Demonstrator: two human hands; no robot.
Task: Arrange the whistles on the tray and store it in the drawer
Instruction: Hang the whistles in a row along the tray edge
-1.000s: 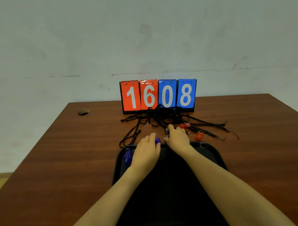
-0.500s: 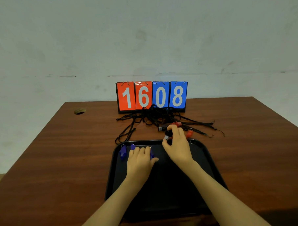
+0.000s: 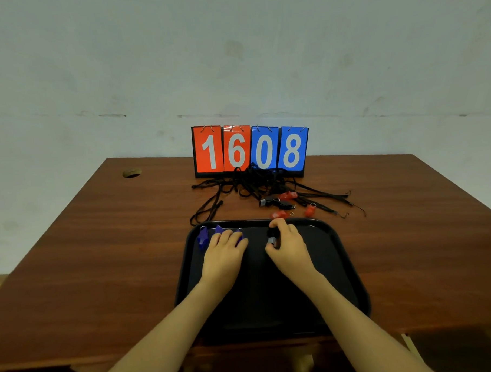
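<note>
**Whistles being ranged along the far edge of the tray.**

Fingers of the right hand curl round a black whistle just above the tray. The left hand rests straight fingers on the blue whistles at the far-left corner. It seems an early stage: three red whistles and a second black whistle lie on the tabletop by the lanyards, and the drawer is unseen. Most of the tray floor is free.

I watched a flip scoreboard reading 1608 stand at the wooden table's far edge, a pale wall behind.
</note>
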